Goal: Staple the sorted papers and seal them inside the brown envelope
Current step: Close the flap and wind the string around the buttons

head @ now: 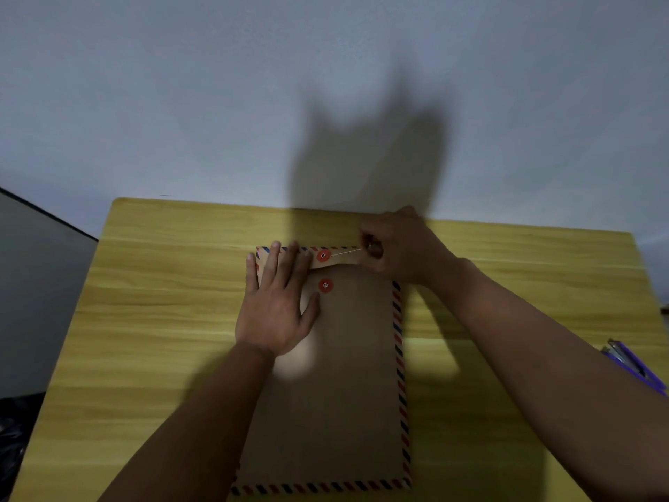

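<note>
A brown paper envelope with a red-and-blue striped border (347, 375) lies flat on the yellow wood-grain tabletop (163, 320). The left hand (277, 302) presses flat, fingers straight, on the envelope's upper left. The right hand (398, 248), at the envelope's upper right corner, pinches the thin white string (345, 252) running from the red button on the folded flap (323, 255).

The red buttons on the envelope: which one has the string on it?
The upper red button, on the folded flap. A thin white string runs from it to the right hand. The lower red button has no string on it.
</note>
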Demonstrator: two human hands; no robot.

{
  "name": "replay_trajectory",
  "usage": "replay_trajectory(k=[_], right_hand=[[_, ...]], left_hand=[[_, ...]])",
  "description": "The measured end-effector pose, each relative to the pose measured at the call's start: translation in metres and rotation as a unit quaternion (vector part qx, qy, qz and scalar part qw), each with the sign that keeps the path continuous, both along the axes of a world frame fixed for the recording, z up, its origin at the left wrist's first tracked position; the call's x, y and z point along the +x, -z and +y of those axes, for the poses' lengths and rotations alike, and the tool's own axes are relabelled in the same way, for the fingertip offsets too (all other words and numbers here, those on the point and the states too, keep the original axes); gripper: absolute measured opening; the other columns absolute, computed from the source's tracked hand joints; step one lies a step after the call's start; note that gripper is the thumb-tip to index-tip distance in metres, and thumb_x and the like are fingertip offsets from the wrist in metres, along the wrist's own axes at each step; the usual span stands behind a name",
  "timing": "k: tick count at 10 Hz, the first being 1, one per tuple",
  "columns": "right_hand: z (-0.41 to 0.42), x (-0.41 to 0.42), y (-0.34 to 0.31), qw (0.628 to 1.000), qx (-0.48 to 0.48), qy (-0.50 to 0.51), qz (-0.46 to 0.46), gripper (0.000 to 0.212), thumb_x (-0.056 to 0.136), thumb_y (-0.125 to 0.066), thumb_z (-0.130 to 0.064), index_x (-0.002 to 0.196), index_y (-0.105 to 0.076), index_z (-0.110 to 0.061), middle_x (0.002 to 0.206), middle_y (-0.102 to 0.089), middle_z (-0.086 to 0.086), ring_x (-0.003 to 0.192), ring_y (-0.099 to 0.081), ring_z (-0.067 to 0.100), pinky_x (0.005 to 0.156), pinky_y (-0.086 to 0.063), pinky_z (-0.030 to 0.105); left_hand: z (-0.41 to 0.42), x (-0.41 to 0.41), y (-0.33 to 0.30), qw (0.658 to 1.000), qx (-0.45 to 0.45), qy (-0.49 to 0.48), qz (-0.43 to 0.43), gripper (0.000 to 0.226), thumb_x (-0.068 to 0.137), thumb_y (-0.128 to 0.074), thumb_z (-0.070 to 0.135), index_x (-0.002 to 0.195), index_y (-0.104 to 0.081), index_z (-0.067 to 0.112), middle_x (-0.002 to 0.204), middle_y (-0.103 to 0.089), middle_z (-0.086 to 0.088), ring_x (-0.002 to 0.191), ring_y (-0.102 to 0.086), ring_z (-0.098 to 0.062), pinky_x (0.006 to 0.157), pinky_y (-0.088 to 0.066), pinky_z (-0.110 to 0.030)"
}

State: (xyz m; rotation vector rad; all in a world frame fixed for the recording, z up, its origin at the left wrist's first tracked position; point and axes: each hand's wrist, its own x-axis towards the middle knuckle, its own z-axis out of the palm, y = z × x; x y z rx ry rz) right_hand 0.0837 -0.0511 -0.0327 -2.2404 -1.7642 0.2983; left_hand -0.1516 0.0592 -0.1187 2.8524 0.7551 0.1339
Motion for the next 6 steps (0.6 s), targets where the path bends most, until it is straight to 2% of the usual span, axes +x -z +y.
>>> replay_trajectory(k=[1,2,3,4,5,6], right_hand=[[-0.008,0.012,0.003,0.996,-0.028,0.009,-0.087,0.027,0.082,-0.064,-0.033,0.107,-0.069,-0.023,0.076,-0.067,-0.007,0.083,-0.068,0.024,0.092,-0.043,0.044],[-0.014,0.021,0.001,0.981,-0.056,0.107,-0.150,0.027,0.091,-0.053,-0.032,0.114,-0.066,-0.025,0.087,-0.076,-0.001,0.086,-0.070,0.026,0.090,-0.043,0.042],[-0.022,0.024,-0.003,0.972,-0.031,0.203,-0.112,0.034,0.093,-0.041,-0.038,0.098,-0.071,-0.023,0.079,-0.075,-0.003,0.076,-0.071,0.026,0.084,-0.048,0.042],[-0.030,0.029,-0.010,0.959,0.035,0.282,0.014,0.032,0.100,-0.052,-0.035,0.077,-0.069,-0.019,0.072,-0.073,-0.001,0.066,-0.067,0.025,0.073,-0.050,0.037],[-0.033,0.033,-0.026,0.901,0.112,0.342,0.243,0.035,0.096,-0.060,-0.023,0.067,-0.068,-0.006,0.067,-0.066,0.016,0.054,-0.052,0.024,0.056,-0.040,0.034],[-0.032,0.020,-0.039,0.855,0.194,0.313,0.365,0.038,0.090,-0.057,-0.011,0.061,-0.043,0.010,0.060,-0.035,0.030,0.056,-0.029,0.034,0.052,-0.028,0.045]], left_hand=[[0.000,0.000,0.000,1.000,0.006,-0.002,0.001,0.070,0.102,-0.035,0.055,0.163,-0.026,0.023,0.172,-0.021,-0.004,0.162,-0.003,-0.029,0.126,-0.005,-0.064],[0.000,0.000,0.001,1.000,0.005,-0.003,-0.002,0.070,0.101,-0.034,0.055,0.163,-0.027,0.022,0.172,-0.021,-0.004,0.162,-0.003,-0.029,0.126,-0.006,-0.064],[0.000,-0.001,0.002,1.000,0.005,-0.003,-0.008,0.070,0.101,-0.034,0.056,0.163,-0.029,0.022,0.172,-0.022,-0.005,0.162,-0.004,-0.029,0.126,-0.008,-0.064],[0.000,-0.001,0.003,1.000,0.008,-0.002,-0.013,0.070,0.101,-0.036,0.055,0.162,-0.031,0.021,0.172,-0.022,-0.005,0.162,-0.005,-0.029,0.126,-0.009,-0.064],[-0.001,0.000,0.003,1.000,0.010,-0.003,-0.016,0.070,0.101,-0.037,0.055,0.161,-0.032,0.020,0.172,-0.023,-0.006,0.162,-0.006,-0.029,0.126,-0.010,-0.064],[-0.001,0.000,0.003,1.000,0.012,-0.004,-0.017,0.070,0.101,-0.036,0.055,0.161,-0.032,0.020,0.172,-0.023,-0.005,0.162,-0.006,-0.029,0.126,-0.010,-0.064]])
